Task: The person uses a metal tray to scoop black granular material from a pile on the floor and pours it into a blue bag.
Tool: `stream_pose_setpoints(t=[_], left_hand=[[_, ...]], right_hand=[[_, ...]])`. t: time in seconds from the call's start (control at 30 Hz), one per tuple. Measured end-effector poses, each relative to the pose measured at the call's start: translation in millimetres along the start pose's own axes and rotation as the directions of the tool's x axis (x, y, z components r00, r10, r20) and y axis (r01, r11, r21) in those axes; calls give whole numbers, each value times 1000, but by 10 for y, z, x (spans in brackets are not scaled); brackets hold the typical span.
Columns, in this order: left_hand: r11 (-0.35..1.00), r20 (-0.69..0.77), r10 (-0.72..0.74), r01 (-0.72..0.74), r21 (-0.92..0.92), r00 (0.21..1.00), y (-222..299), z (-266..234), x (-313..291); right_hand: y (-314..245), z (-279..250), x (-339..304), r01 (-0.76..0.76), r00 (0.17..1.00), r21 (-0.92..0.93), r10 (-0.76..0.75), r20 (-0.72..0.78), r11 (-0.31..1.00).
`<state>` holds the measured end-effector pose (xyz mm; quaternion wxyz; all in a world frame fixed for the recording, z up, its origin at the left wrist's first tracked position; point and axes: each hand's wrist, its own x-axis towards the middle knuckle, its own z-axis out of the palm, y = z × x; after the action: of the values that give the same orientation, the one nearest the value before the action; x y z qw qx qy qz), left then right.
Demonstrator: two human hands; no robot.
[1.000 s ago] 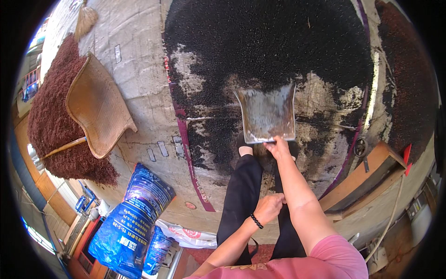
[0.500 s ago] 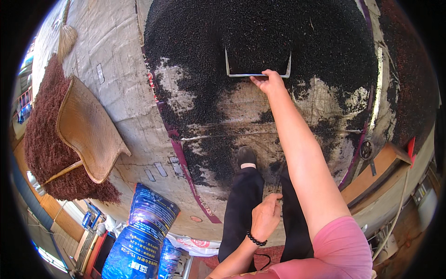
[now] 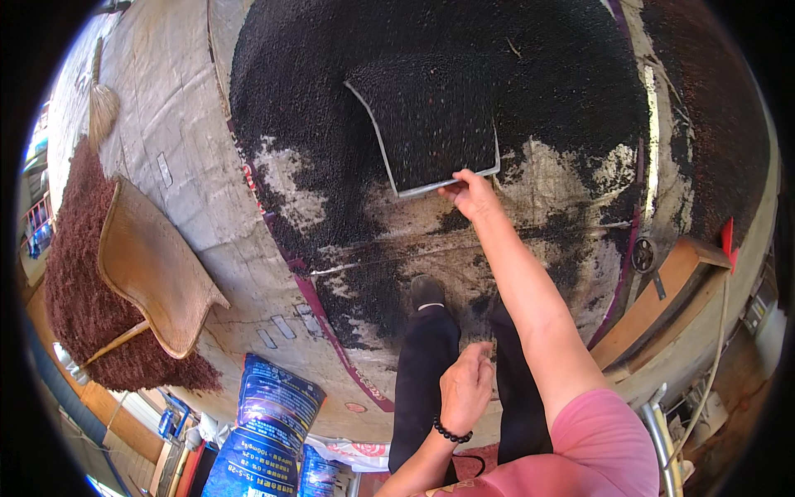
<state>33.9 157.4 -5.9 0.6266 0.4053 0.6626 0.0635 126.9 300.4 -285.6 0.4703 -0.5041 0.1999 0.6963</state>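
My right hand (image 3: 469, 193) reaches forward and grips the near rim of a flat metal scoop pan (image 3: 431, 128) heaped with small black grains. The pan sits over a wide spread of the same black grains (image 3: 331, 91) on a pale tarp (image 3: 397, 215). My left hand (image 3: 465, 387), with a dark bead bracelet at the wrist, hangs loosely curled by my left thigh and holds nothing. My legs in black trousers and one dark shoe (image 3: 427, 292) stand on the tarp's scraped patch.
A woven winnowing basket (image 3: 153, 269) lies on a heap of reddish-brown grains (image 3: 70, 273) at the left. A broom (image 3: 101, 108) lies at upper left. Blue printed sacks (image 3: 269, 422) sit near my feet. A wooden board (image 3: 662, 298) and red-brown grains (image 3: 720, 124) border the right.
My right arm has stretched farther forward, pushing the pan away from my feet into the black grains; the pan went from empty to heaped. My left hand stayed by my thigh.
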Motion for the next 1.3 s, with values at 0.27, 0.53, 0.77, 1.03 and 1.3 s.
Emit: stream_pose_setpoints(t=[0.27,0.53,0.77,1.03,1.3], left_hand=[[998,48,-58,57,27,997,147,196,-17],[1000,-72,12,-12,-3,997,-116,435,-47],[895,-150,-98,21,-446,984,-509,484,-357],[887,-449,-309,84,-454,839,-852,-466,-1719],[608,-367,-697,237,-757,616,-996,-247,-3510]], right_hand=[[-248,-53,-5,60,998,-68,-60,1,996],[-875,-45,-964,258,957,-226,-216,192,939],[-1410,115,-2147,268,961,-373,-222,162,888],[-1760,467,-3174,322,935,-386,-224,276,865],[-2034,1016,-4505,274,936,-531,-95,340,802]])
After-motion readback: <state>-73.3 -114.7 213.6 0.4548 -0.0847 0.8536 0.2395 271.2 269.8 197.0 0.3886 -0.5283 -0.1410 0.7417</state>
